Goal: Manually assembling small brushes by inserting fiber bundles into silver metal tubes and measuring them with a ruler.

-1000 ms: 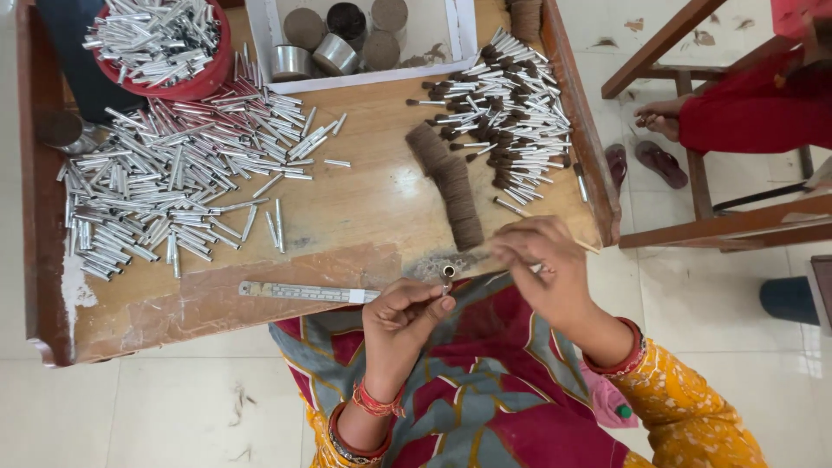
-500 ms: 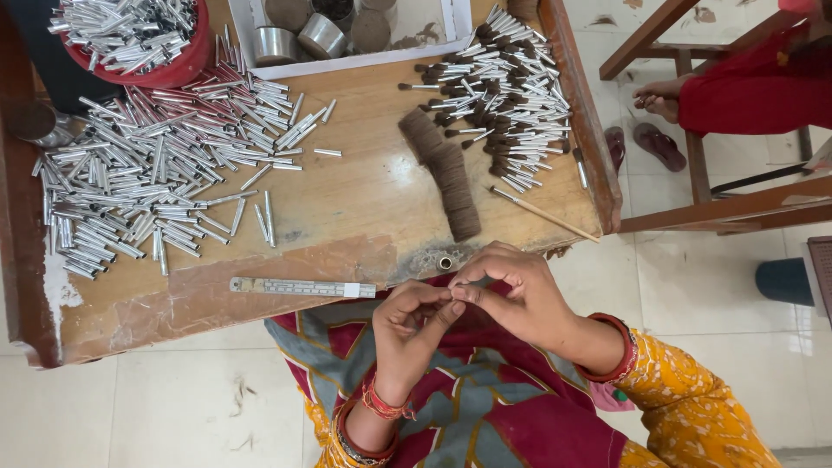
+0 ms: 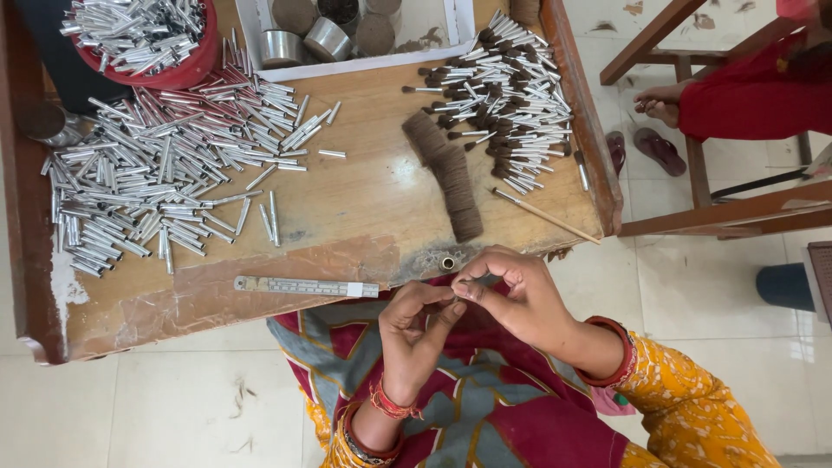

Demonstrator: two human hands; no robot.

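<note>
From the head view, my left hand (image 3: 422,322) and right hand (image 3: 510,295) meet fingertip to fingertip just off the near edge of the wooden table (image 3: 364,199), both pinched on a small tuft (image 3: 464,289) of brown bristle (too small to see well). I judge it best to keep the pinch tight and the bristle ends even. Against half a second ago, my hands sit slightly lower; the steel ruler (image 3: 305,285) lies unchanged.
</note>
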